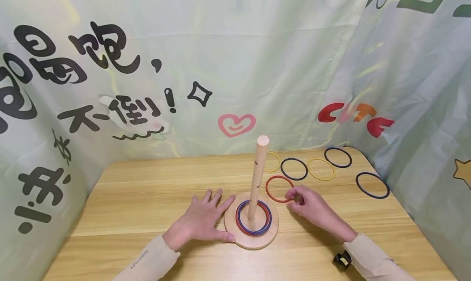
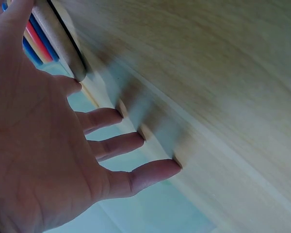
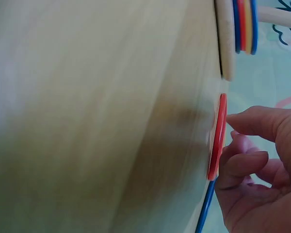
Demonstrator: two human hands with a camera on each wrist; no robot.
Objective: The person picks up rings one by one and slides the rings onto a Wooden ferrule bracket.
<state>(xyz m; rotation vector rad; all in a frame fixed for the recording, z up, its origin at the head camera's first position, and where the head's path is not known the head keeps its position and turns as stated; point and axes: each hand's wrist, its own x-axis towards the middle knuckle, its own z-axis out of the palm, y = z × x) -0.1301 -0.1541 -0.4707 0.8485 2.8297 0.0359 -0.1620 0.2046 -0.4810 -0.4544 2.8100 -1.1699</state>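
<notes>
A wooden peg (image 1: 259,170) stands upright on a round wooden base (image 1: 254,243), with several stacked rings (image 3: 242,26) around its foot in blue, red and yellow. My left hand (image 1: 205,219) is at the base's left side, fingers spread and thumb at its front edge. To the right of the peg, a red ring (image 1: 267,193) lies flat on the table. My right hand (image 1: 310,205) is over that ring's right edge, its fingertips right at the rim. In the right wrist view the fingers are loosely bent, with the thumb apart from them.
Behind the red ring lie a blue ring (image 1: 294,179) and two yellow rings, one partly behind the peg. Further right are a far blue ring (image 1: 337,166) and another blue ring (image 1: 372,197) near the table's right edge. A printed curtain (image 1: 287,89) stands behind the table.
</notes>
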